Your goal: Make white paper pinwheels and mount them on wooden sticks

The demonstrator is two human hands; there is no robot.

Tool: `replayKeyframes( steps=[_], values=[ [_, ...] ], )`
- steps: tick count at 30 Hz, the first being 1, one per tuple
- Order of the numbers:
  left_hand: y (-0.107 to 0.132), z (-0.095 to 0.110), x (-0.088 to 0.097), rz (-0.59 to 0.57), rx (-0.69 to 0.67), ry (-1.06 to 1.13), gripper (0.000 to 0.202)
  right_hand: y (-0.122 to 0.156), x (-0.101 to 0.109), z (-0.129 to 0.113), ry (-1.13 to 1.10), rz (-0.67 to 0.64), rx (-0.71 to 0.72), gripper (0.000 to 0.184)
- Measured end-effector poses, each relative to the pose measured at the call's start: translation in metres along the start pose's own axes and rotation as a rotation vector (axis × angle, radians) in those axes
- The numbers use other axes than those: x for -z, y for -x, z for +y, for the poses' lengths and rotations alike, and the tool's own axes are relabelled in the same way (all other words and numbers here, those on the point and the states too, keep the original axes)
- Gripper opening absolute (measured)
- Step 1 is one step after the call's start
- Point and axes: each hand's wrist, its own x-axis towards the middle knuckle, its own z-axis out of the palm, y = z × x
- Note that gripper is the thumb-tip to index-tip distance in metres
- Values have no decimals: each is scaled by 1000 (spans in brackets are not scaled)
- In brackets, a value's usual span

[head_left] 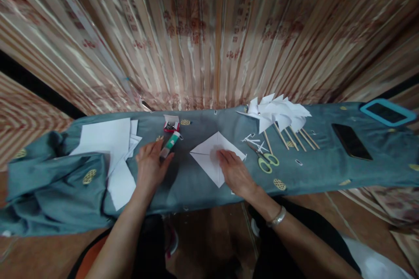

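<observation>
My left hand (150,163) has its thumb and fingers around the lower end of a green and white glue stick (171,141), which leans up to the right. In front of me a white square of paper (206,163) lies turned like a diamond, with crease lines crossing it. On its right half rests my right hand (235,172), fingers stretched out and flat, holding nothing. Just right of the paper are green-handled scissors (266,161) and some thin paper strips (258,143). Behind the glue stick stands a small open red box (171,124) with small dark pieces inside.
Loose white sheets (108,139) lie on the left of the cloth-covered table (203,198). Several white paper pinwheels (278,113) on wooden sticks are heaped at the back right. Farther right are a dark phone (352,141) and a blue-framed tablet (388,112). A curtain (209,52) hangs behind.
</observation>
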Motion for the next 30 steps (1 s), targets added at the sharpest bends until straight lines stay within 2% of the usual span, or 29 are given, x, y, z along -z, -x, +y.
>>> replayKeyframes(
  steps=[3,7,14,17,19,20,22,24,27,30],
  values=[
    [0,-7,-1,-70,-8,-120,48,-1,1,0,-86,47,-8,45],
    [1,-5,-8,-36,-67,-202,43,-4,4,-5,-195,80,8,48],
    [-7,-5,-12,-13,-31,-125,31,-14,12,-19,-372,110,-19,50],
    [-9,-1,-9,21,28,67,31,-17,15,-24,-554,140,-68,46],
    [-6,8,-5,41,58,306,34,-19,17,-25,-794,131,-193,42],
    [-3,15,-3,21,77,457,35,-20,19,-26,-963,101,-277,41],
    [3,32,-2,-99,128,729,37,-24,24,-27,-1342,13,-442,43],
    [9,47,-3,-178,174,921,37,-27,30,-27,-1668,-57,-563,43],
    [15,63,-6,-295,206,1021,35,-33,37,-28,-1928,-39,-713,38],
    [16,67,-6,-331,274,1057,38,-38,38,-27,-2003,9,-794,38]
  ],
)
